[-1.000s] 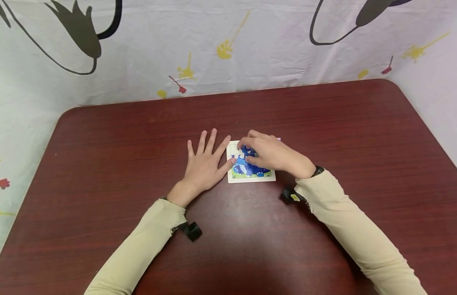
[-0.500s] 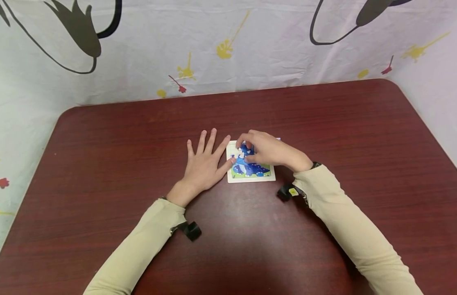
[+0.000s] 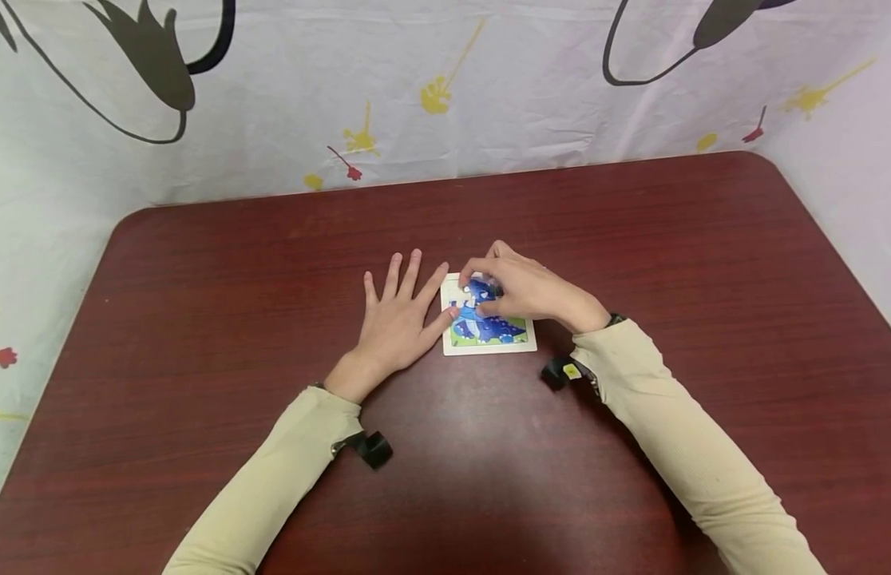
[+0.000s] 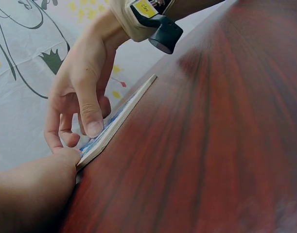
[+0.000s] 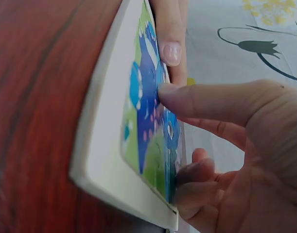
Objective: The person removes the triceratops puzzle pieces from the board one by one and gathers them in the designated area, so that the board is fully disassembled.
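A small square jigsaw puzzle in a pale wooden frame (image 3: pixel 490 349) lies on the table, showing a blue dinosaur on green. My left hand (image 3: pixel 398 327) rests flat beside it with fingers spread, its thumb over the frame's left edge. Above the puzzle's upper part is my right hand (image 3: pixel 532 291), thumb and index finger bent about a blue puzzle piece (image 3: pixel 478 289) with the dinosaur's head. In the right wrist view the right thumb (image 5: pixel 211 102) presses on the picture, and the other fingers curl near the frame's far side. The piece's far edge is hidden by the fingers.
The dark red wooden table (image 3: pixel 237 319) has rounded far corners. A white cloth (image 3: pixel 517 96) with printed plants and paint splashes hangs behind it and along the sides. Black wrist cameras (image 3: pixel 375 450) are strapped over the beige sleeves (image 3: pixel 273 487).
The right hand has shifted slightly left, and its outer fingers have lifted off the puzzle's upper right. More of the dinosaur's head shows between thumb and index finger. The left hand stays put.
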Motion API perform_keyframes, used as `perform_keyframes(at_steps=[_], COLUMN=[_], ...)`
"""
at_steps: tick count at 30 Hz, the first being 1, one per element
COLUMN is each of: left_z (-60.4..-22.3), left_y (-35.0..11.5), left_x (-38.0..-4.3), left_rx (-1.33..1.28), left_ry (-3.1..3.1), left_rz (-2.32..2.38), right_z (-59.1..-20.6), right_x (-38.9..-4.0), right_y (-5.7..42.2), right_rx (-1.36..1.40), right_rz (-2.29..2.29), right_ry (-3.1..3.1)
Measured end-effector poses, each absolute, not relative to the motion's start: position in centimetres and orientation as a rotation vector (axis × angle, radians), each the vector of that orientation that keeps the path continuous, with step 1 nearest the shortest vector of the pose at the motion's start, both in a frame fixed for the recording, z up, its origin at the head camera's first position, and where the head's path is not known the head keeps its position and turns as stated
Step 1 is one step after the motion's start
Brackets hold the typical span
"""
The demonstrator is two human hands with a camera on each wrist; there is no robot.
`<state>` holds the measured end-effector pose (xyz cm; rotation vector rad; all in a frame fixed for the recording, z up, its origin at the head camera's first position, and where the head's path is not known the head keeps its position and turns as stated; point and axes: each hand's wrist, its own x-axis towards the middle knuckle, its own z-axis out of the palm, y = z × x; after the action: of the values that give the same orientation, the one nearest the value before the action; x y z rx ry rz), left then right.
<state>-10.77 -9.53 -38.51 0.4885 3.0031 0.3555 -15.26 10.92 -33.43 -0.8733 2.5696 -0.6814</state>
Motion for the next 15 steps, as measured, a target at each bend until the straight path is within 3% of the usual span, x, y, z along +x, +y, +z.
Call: perform_keyframes(at_steps=[15], left_z=[-38.57], left_y=[-9.56], left_x=[-10.79], left_rx=[0.490], left_ry=[3.005], left_rz=[0.361], right_z=[-33.34], right_x=[-15.17], right_y=[10.77], right_rx=[-0.881], right_rz=[-0.679], right_ry=[2.599])
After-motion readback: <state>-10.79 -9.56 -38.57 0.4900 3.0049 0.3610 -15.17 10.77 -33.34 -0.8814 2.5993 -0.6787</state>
